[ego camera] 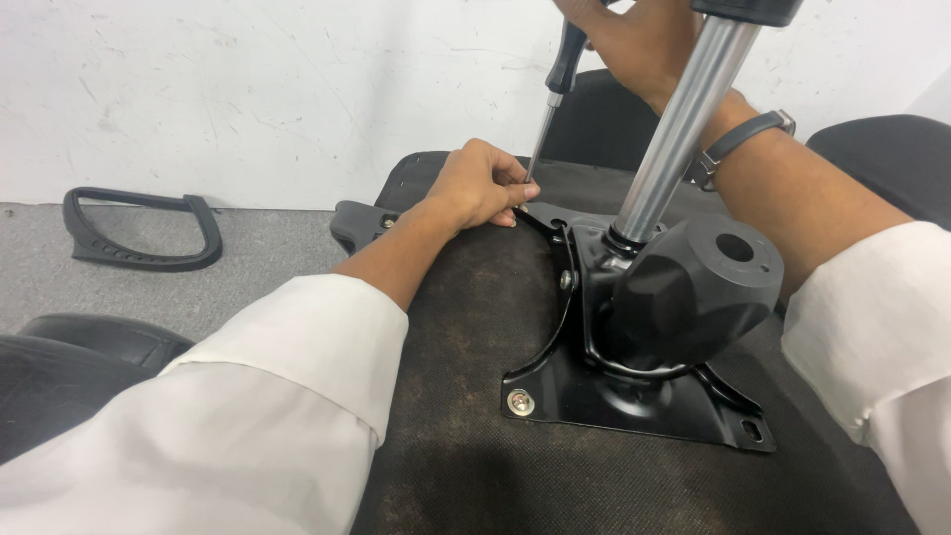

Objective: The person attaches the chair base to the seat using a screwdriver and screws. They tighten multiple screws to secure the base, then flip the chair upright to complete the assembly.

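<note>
— Where does the view sit?
— On the person's head, looking down and forward over both sleeves, very near the black mounting plate (634,396) on the upturned seat (466,327).
— And beyond?
— It faces a white wall (248,89) across grey floor (248,258). The upper edge crops things, perhaps the right hand (634,40).

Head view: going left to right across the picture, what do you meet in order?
Loose black armrest loop on the grey floor → left hand at the screwdriver tip → screwdriver gripped by the right hand → chrome gas-lift column → wrist strap.
</note>
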